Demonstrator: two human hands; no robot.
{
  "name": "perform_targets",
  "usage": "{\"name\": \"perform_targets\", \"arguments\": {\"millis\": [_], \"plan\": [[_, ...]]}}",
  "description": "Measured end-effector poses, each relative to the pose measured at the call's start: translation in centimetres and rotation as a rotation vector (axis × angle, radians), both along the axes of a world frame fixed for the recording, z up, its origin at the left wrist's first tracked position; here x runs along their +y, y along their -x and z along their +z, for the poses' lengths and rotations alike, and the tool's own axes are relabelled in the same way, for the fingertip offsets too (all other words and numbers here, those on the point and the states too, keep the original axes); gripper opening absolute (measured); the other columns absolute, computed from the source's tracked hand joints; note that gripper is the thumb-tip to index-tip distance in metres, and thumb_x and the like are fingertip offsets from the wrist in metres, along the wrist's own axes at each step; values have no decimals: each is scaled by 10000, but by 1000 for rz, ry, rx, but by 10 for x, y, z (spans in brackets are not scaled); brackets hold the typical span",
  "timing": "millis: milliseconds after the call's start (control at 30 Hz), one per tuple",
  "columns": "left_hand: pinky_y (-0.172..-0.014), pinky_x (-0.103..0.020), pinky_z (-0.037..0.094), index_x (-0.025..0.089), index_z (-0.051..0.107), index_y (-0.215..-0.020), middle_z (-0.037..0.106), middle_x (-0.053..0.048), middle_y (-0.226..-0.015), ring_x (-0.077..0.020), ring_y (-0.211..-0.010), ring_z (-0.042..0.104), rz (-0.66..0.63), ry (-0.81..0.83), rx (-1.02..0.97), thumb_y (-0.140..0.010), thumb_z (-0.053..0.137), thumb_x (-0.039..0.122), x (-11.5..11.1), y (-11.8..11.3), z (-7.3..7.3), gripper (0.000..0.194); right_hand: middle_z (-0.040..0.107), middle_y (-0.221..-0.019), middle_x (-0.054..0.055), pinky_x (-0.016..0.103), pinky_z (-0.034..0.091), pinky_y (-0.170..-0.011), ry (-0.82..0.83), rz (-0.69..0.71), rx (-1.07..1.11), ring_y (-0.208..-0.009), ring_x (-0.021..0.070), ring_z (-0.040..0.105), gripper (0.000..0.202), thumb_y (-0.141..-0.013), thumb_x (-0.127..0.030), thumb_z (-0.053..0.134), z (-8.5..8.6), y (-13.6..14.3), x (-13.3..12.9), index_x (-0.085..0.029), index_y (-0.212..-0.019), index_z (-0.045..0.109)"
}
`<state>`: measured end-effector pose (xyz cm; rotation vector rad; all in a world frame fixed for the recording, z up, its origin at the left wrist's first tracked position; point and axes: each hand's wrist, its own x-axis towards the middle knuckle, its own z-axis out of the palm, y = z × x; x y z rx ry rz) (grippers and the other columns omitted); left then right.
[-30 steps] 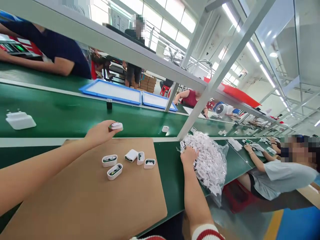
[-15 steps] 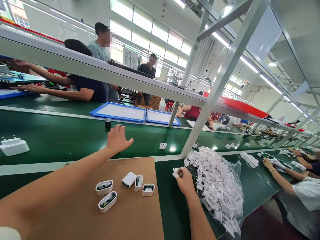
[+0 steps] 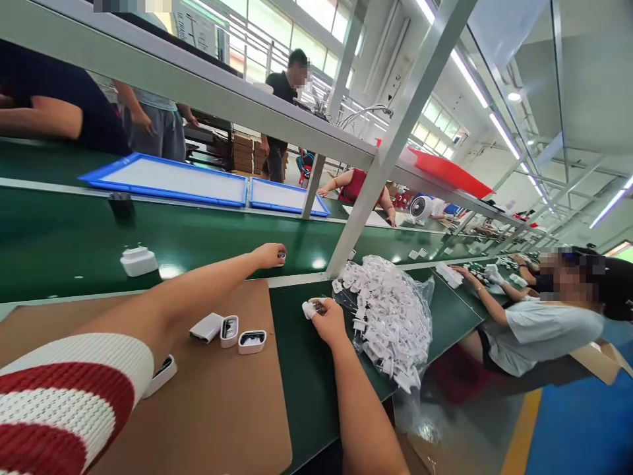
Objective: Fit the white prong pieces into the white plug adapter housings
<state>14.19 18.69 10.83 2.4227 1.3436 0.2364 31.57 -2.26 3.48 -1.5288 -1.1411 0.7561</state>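
Observation:
My left hand (image 3: 268, 255) reaches over the green conveyor belt, its fingers closed around a white charger housing (image 3: 281, 255) with a dark inside. On the green bench, my right hand (image 3: 330, 321) is closed on a small white plastic piece (image 3: 310, 307), mostly hidden by the fingers. Beside that hand lies a clear bag (image 3: 390, 323) heaped with white plug parts. On the brown board (image 3: 222, 415) stand open oval charger housings (image 3: 252, 342) with parts inside, and another white housing (image 3: 206, 327) lies tipped. My left forearm partly covers one more housing (image 3: 162, 377).
A white plug charger (image 3: 139, 261) and a black block (image 3: 121, 206) sit on the belt. Blue-framed trays (image 3: 173, 181) lie beyond it. A slanting metal post (image 3: 380, 158) rises close to my hands. A co-worker (image 3: 539, 323) sits at the right.
My left hand has moved right along the belt and closed around the housing there. My right hand keeps its white piece. The view has turned right, and the belt chargers have shifted right relative to the bench.

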Motion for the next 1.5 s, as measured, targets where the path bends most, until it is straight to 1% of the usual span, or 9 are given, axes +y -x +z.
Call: {"name": "perform_targets", "arguments": {"millis": [133, 267, 433, 533, 767, 933, 1100, 1333, 1500], "plan": [[-1006, -378, 534, 144, 696, -1318, 715, -183, -1349, -365, -1241, 665, -21, -40, -36, -838, 648, 511, -29, 15, 19, 607, 749, -835, 20, 246, 494, -557, -33, 15, 229, -601, 116, 613, 387, -706, -420, 786, 2, 1, 4, -186, -1013, 767], [-1031, -371, 518, 245, 634, -1426, 704, -105, -1370, -322, -1227, 664, -164, -77, -132, -920, 561, 532, -104, 55, 24, 586, 772, -872, 41, 247, 509, -615, -46, 79, 377, -708, 135, 663, 395, -700, -496, 813, 10, 0, -2, -194, -954, 789], [-969, -368, 542, 314, 706, -1299, 752, -87, -1228, -299, -1107, 708, -358, -49, -236, -1008, 486, 453, -220, 105, -17, 390, 804, -967, 33, 228, 455, -573, -30, 173, 440, -797, 160, 696, 439, -558, -340, 907, 25, 7, -14, -233, -970, 803], [-1050, -400, 529, 255, 714, -1261, 749, -119, -1257, -312, -1177, 692, -319, -29, -253, -1007, 483, 358, -252, 114, -48, 359, 762, -809, 8, 228, 449, -559, 16, 167, 431, -671, 121, 634, 386, -569, -384, 907, 33, 20, -18, -215, -895, 789], [-1129, -458, 522, 206, 621, -1411, 683, -135, -1412, -335, -1299, 638, -160, 30, -476, -972, 554, 553, -258, 125, -81, 564, 601, -635, -74, 217, 395, -500, 78, 234, 329, -528, 74, 505, 369, -674, -406, 879, 51, 58, -48, -227, -978, 772], [-1014, -443, 570, 192, 720, -1174, 747, -129, -1190, -323, -1101, 697, -107, 112, -629, -945, 563, 628, -260, 133, -92, 516, 770, -918, 27, 244, 469, -556, 158, 275, 151, -709, 140, 641, 400, -680, -365, 867, 54, 75, -88, -230, -1048, 788], [-901, -406, 574, 189, 751, -1053, 744, -113, -1065, -302, -1004, 690, -109, 169, -717, -915, 605, 648, -257, 133, -93, 501, 716, -996, 58, 297, 554, -737, -5, 282, -363, -861, 175, 655, 217, -849, -302, 754, 55, 87, -115, -235, -1051, 795], [-903, -372, 533, 206, 769, -1046, 748, -89, -1046, -275, -1006, 677, -177, 159, -789, -948, 600, 523, -256, 135, -94, 372, 669, -1031, 91, 333, 559, -841, -205, 472, -924, -987, 221, 642, 428, -867, -35, 539, 50, 104, -109, -184, -1212, 745], [-890, -371, 509, 192, 741, -912, 734, -85, -981, -271, -978, 663, -192, 127, -755, -947, 610, 441, -255, 135, -97, 284, 643, -961, 78, 338, 527, -788, -204, 529, -1077, -931, 230, 588, 273, -878, -46, 570, 41, 113, -98, -191, -1029, 744]]}}
